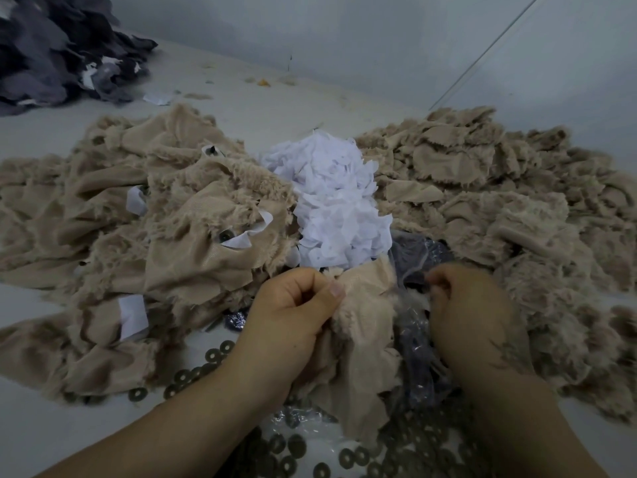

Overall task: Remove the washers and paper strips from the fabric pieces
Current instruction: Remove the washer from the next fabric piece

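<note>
A beige furry fabric piece [362,326] hangs between my two hands near the bottom centre. My left hand [293,315] pinches its top left edge with thumb and curled fingers. My right hand [472,312] is curled at the piece's right edge; what its fingertips hold is blurred. To the left lies a heap of beige fabric pieces [138,236] with white paper strips [241,241] and a washer [224,234] still on them. A mound of loose white paper strips [334,198] sits behind my hands. Several metal washers [213,357] lie scattered on the table in front.
A second heap of beige fabric pieces [499,194] fills the right side. Clear plastic wrap [417,343] over dark material lies under my right hand. Dark grey fabric scraps [58,53] are piled at the back left, against a pale wall [379,46].
</note>
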Demonstrator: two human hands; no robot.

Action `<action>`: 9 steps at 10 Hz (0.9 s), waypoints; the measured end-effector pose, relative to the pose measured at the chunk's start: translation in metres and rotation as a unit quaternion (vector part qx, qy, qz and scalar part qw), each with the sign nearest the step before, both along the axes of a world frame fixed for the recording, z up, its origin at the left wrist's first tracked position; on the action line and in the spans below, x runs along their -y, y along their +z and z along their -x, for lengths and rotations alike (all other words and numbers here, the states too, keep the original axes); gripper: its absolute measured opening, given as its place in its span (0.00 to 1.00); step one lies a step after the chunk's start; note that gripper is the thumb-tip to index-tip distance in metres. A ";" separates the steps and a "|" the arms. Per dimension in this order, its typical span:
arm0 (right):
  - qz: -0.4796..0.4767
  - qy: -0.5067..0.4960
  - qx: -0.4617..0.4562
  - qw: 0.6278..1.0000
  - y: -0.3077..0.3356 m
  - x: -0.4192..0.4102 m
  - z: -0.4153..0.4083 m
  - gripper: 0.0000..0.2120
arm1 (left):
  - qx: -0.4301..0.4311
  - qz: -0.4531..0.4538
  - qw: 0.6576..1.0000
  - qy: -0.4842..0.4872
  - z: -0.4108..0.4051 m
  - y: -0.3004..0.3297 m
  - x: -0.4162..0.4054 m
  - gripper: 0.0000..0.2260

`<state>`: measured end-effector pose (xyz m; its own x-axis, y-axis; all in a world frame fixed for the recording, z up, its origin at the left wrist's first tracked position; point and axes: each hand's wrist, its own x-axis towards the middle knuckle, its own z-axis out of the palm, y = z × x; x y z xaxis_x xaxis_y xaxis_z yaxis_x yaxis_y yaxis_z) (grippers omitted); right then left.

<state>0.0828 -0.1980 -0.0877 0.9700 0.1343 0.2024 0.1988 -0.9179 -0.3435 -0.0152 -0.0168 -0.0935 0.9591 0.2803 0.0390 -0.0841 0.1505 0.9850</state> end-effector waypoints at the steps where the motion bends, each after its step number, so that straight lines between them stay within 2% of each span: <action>1: 0.123 0.002 -0.117 0.985 -0.012 0.004 -0.011 0.13 | 0.000 -0.006 1.000 -0.001 -0.001 0.000 0.001 0.18; 3: 0.156 0.011 -0.128 0.979 -0.016 0.001 -0.011 0.10 | -0.009 0.004 1.000 0.016 -0.001 -0.001 -0.003 0.15; 5: 0.161 0.007 -0.141 0.977 -0.011 0.001 -0.012 0.10 | -0.003 -0.011 1.000 0.008 0.000 0.000 -0.002 0.17; 6: 0.171 0.038 -0.106 0.979 -0.012 0.007 -0.015 0.12 | -0.008 -0.011 1.000 0.007 0.000 0.000 -0.001 0.17; 7: 0.208 0.073 -0.142 0.965 -0.010 0.009 -0.014 0.14 | -0.012 -0.011 1.000 0.008 0.000 0.001 -0.001 0.18; 9: 0.234 0.046 -0.111 0.965 -0.013 0.005 -0.008 0.11 | -0.007 -0.009 1.000 0.006 -0.001 0.000 0.000 0.18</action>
